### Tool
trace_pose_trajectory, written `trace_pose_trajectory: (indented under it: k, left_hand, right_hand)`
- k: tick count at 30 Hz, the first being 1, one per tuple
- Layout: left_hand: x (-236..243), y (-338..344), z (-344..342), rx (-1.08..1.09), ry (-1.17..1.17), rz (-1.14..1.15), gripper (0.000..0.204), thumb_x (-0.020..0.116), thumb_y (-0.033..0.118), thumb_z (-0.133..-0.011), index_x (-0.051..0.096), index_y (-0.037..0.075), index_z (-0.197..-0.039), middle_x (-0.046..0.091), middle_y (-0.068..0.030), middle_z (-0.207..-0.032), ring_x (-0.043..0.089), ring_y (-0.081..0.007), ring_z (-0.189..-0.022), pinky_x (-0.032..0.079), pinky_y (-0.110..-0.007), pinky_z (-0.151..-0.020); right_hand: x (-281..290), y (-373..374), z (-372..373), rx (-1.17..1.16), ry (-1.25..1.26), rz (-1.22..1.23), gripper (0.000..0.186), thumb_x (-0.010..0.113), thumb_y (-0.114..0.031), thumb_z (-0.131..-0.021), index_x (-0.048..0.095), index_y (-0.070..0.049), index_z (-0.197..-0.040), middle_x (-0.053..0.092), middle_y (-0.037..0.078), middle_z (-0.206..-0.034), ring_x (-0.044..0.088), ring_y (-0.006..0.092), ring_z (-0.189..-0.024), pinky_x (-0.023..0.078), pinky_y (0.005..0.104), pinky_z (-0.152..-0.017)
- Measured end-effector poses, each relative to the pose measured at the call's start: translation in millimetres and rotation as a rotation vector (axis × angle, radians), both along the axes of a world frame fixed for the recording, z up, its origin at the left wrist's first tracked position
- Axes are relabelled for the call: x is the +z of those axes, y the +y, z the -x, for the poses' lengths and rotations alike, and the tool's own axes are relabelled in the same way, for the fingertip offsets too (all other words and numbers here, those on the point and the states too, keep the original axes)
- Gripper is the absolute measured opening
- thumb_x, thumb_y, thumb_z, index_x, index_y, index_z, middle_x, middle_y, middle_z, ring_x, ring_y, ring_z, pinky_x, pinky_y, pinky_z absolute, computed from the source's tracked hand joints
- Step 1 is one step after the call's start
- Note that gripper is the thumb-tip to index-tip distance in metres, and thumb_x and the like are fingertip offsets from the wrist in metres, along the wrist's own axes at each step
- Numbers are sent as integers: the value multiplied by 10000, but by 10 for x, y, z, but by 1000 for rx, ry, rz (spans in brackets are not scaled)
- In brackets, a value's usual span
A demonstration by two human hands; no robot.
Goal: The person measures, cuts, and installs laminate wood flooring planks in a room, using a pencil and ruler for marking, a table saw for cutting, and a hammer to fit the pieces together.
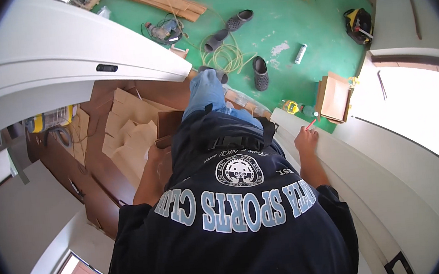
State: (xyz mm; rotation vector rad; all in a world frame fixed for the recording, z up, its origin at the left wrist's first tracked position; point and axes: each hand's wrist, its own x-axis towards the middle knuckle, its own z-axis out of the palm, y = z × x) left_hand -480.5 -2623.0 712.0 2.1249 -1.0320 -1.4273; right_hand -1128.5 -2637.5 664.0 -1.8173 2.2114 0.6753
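Between my fingers, my right hand (307, 140) pinches a slim red pencil (311, 124), its tip pointing away from me. That hand rests at a long white panel (332, 158) running along my right side. At my left, beside my blue jeans, my left hand (157, 156) is closed at the lower edge of a dark brown board (169, 125); my shirt hides part of the hand. Brown sheets of cardboard (129, 127) lie just left of it, over brown floor planks (103, 169).
Ahead on the green floor lie grey clogs (261, 73), a coiled yellow hose (227, 57), a corded power tool (164, 31), wooden planks (164, 2) and a spray can (301, 53). An open cardboard box (333, 97) stands right. A white door (79, 50) juts in from the left.
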Motion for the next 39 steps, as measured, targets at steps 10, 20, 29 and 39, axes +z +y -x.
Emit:
trace_pose_trajectory:
  k: [10, 20, 29, 39]
  left_hand:
    - [-386, -1219, -127, -271, -108, 36, 488, 940, 157, -736, 751, 25, -1167, 794, -117, -1084, 748, -226, -993, 568, -361, -878]
    - [-479, -1249, -140, -215, -135, -19, 542, 946, 171, -744, 733, 32, -1223, 788, -111, -1122, 735, -184, -1034, 560, -341, -912]
    - [-757, -1007, -355, 40, 69, -208, 551, 909, 16, -745, 707, 4, -1257, 770, -96, -1175, 720, -196, -1047, 561, -337, -922]
    - [-835, -1825, -413, 8, -31, -401, 475, 909, 160, -754, 747, 16, -1176, 776, -91, -1116, 726, -235, -1046, 559, -372, -921]
  right_hand:
    - [-18, -38, 60, -81, -81, 71, 199, 584, -119, -866, 671, -90, -1043, 759, 109, -986, 670, 296, -1086, 421, 470, -927]
    - [47, -261, 26, -124, -136, -96, 335, 541, -143, -921, 671, -111, -1228, 759, 122, -1146, 622, 308, -1229, 395, 504, -1018]
    - [-15, -1104, -234, -349, -226, -254, 450, 538, -184, -961, 580, -139, -1407, 660, 142, -1380, 544, 328, -1354, 347, 528, -1133]
    - [-329, -3301, -646, -223, -448, -141, 476, 575, -233, -963, 525, -146, -1428, 673, 223, -1330, 653, 458, -1185, 516, 527, -994]
